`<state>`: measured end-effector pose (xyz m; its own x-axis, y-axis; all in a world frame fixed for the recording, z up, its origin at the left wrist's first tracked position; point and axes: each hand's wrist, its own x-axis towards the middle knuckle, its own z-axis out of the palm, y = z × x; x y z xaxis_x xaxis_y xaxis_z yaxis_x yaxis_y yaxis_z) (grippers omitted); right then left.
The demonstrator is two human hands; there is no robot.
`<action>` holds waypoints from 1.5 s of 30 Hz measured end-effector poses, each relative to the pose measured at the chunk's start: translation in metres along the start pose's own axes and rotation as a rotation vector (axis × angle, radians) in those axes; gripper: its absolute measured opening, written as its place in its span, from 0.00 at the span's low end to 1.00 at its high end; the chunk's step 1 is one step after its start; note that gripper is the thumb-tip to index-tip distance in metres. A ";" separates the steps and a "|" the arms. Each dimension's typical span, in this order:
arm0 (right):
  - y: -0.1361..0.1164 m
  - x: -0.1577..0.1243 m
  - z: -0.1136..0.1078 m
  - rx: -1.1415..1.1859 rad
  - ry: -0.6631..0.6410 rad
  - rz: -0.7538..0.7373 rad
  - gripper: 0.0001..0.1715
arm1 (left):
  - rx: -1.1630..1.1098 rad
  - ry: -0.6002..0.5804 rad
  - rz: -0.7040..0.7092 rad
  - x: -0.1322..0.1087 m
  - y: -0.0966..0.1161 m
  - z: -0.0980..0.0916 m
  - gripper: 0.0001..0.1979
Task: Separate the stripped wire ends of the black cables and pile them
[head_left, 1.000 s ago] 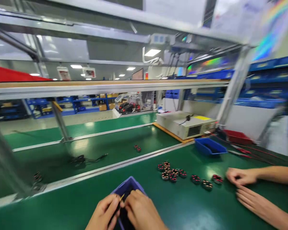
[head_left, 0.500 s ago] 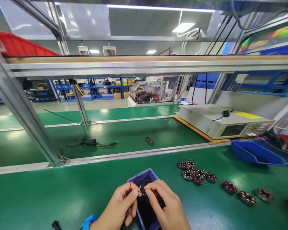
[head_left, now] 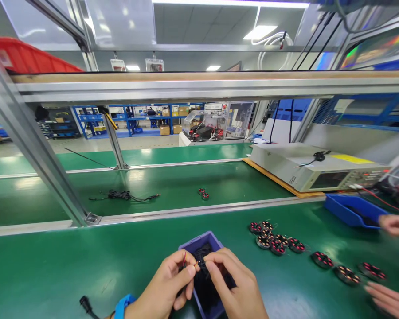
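Observation:
My left hand [head_left: 168, 283], with a blue band [head_left: 124, 305] at its wrist, pinches thin coloured wires [head_left: 185, 258], red and orange-yellow. What the wires join to is mostly hidden in the palm. Facing it, my right hand [head_left: 237, 281] has thumb and forefinger pressed together close to the wire ends; anything between those fingertips is too small to make out. Both hands are over a purple bin [head_left: 186, 246] that holds black, tangled-looking pieces [head_left: 204, 296].
Several round motors [head_left: 277, 247] lie to the right on the green bench. Another person's hands [head_left: 390, 299] reach in at the right edge, near a blue bin [head_left: 347, 212]. A grey instrument [head_left: 306, 168] stands behind. A black cable [head_left: 124, 196] lies beyond the rail.
The other person's hands have come further into view at the right. My hands stay close together over the bin; the wire tips now show less. The view has shifted slightly.

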<state>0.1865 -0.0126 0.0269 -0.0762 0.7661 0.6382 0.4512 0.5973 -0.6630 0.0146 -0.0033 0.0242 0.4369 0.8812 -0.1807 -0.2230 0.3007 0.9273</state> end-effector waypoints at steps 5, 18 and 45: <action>-0.002 0.000 -0.001 0.010 -0.005 0.047 0.17 | 0.045 -0.013 0.003 -0.002 0.000 -0.001 0.22; -0.001 -0.002 0.001 0.041 -0.037 0.075 0.16 | 0.080 -0.043 0.024 -0.002 -0.003 -0.003 0.23; 0.005 -0.001 -0.003 -0.080 -0.181 -0.165 0.15 | 0.133 -0.045 -0.008 0.003 -0.014 -0.009 0.25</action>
<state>0.1918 -0.0108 0.0244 -0.3089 0.6941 0.6502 0.4880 0.7025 -0.5181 0.0113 -0.0018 0.0077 0.4773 0.8609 -0.1758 -0.1032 0.2536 0.9618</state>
